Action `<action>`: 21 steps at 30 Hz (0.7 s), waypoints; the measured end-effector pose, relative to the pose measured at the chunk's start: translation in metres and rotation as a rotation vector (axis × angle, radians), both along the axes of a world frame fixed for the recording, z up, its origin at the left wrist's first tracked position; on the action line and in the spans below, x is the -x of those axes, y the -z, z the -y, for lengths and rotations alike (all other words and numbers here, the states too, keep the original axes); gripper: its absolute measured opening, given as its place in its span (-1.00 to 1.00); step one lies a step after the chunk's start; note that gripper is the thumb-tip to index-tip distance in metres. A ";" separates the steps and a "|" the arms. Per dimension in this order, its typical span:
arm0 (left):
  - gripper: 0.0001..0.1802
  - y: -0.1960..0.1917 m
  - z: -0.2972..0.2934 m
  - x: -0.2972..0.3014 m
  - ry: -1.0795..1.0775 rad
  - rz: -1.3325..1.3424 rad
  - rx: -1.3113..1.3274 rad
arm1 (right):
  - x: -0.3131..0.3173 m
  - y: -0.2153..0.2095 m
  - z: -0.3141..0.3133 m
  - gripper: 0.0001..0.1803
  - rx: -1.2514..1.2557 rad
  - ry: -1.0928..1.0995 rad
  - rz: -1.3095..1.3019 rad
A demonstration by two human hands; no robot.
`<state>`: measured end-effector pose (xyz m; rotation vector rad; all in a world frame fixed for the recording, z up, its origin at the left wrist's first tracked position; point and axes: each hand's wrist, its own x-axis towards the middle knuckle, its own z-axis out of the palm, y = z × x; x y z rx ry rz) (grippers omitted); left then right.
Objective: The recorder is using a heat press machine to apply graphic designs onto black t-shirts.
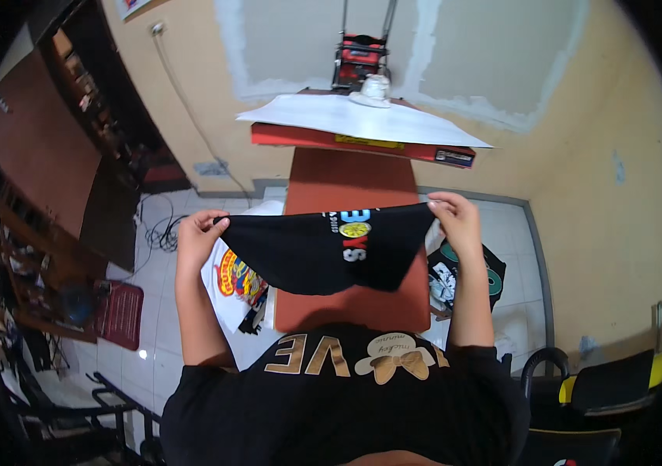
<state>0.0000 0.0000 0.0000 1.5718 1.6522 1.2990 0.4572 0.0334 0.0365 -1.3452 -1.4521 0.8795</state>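
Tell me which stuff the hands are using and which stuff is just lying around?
In use:
left hand and right hand, each pinching a top corner of the black printed shirt
red-brown press bed beneath the shirt

Lying about:
white printed shirt
dark shirt on the floor
maroon mat

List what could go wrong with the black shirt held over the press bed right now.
The black shirt hangs slack between the left hand and right hand, so it may land creased on the red-brown bed. The raised upper platen sits close ahead; fingers could touch it.
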 end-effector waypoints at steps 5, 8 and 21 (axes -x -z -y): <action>-0.87 0.032 0.018 0.099 -0.256 0.158 0.023 | 0.119 0.047 -0.085 -0.85 0.029 -0.445 -0.042; -0.86 0.053 0.033 0.159 -0.413 0.229 -0.109 | 0.203 0.071 -0.124 -0.83 -0.032 -0.605 -0.202; -0.69 0.151 0.109 0.158 -0.711 0.230 -0.117 | 0.296 0.202 -0.181 -0.89 -0.143 -0.702 -0.064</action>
